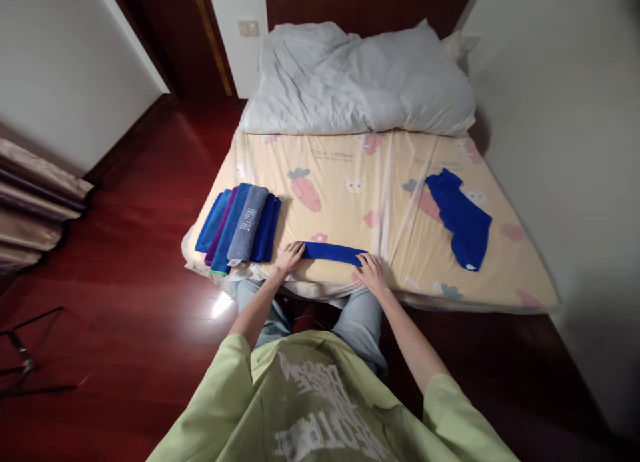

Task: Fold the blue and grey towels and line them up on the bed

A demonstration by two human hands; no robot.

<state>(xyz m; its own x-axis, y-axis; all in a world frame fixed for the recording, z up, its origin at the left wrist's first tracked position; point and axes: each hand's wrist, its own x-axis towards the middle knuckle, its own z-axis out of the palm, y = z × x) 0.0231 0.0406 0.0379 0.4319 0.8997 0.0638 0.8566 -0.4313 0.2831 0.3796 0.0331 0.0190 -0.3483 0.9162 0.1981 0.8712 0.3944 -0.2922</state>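
Observation:
A blue towel (333,252), folded into a long narrow strip, lies near the bed's front edge. My left hand (291,258) is closed on its left end, the fingertips over the cloth. At the other end, my right hand (370,273) has its fingers curled over the corner. To the left of my left hand rests a pile of folded towels in blue, purple and grey; the grey towel (247,225) with white lettering is on top. Farther right, a crumpled blue towel (463,219) lies spread on the bed, apart from my hands.
The bed (345,209) has a pale yellow sheet with carrot prints. A bulky white quilt (360,82) lies across its head end. The wall (565,149) runs close on the right. Black stand legs (25,362) are on the floor at left, below a curtain (37,202).

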